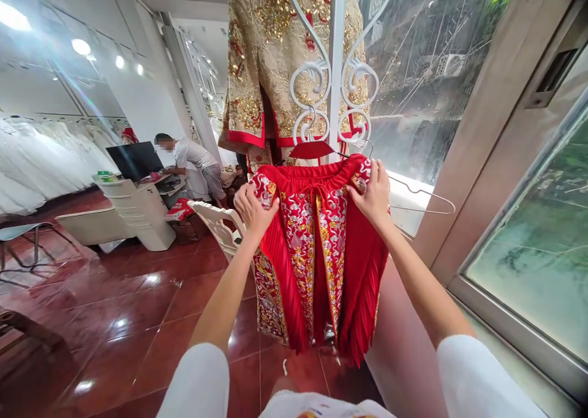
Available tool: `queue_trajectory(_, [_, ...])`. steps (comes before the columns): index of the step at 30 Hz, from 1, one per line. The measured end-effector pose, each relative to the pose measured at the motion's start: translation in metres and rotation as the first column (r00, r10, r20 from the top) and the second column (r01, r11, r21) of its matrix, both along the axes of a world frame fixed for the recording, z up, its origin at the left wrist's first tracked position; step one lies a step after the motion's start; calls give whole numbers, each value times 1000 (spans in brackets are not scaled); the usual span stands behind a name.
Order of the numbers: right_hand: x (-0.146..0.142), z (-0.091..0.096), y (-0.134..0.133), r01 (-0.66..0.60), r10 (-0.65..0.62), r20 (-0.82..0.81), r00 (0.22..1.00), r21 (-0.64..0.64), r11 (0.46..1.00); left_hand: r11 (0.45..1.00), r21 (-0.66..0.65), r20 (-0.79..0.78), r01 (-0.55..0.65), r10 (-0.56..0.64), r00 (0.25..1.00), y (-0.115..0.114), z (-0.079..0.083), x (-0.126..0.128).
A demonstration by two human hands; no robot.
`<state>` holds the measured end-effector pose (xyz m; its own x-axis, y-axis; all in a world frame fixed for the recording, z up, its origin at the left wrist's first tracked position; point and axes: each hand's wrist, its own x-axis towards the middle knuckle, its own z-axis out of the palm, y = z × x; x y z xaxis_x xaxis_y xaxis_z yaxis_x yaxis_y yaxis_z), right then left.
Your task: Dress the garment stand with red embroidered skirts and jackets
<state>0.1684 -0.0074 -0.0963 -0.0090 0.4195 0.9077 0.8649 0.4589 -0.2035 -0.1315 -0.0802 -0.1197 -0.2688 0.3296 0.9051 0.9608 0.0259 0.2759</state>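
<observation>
A red embroidered skirt (301,240) with a gathered waistband and a tied cord hangs before me. My left hand (255,209) grips the waistband at its left corner, thumb in front. At the right corner my right hand (373,194) pinches the waistband, fingers over the top. Gold and silver embroidery runs down the front panels, with pleated red cloth at the sides. Just behind the waistband shows a red hanger piece (312,151). Above it hangs a gold beaded jacket (257,56) with red cuffs and hem.
A white scrolled metal stand (338,56) rises behind the skirt. An empty wire hanger (422,198) juts out to the right, near the glass door (528,252). A white chair (214,222) stands left. Farther back, a person (197,160) leans by a desk with a monitor (135,159); white gowns (41,154) hang beyond.
</observation>
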Motion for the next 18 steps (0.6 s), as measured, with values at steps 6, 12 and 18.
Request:
queue_trajectory(6, [26,-21,-14,173,-146,113,983,-276,946,890,-446,-183,-95,13,983,-23,-5,2])
queue_trajectory(12, [-16,-25,-24,-13,83,216,973,-308,951,864,-504,-204,-10,-108,973,-6,16,47])
queue_trajectory(18, [-30,-53,-7,12,60,165,985,-404,915,808,-583,-218,-89,-51,975,24,-2,36])
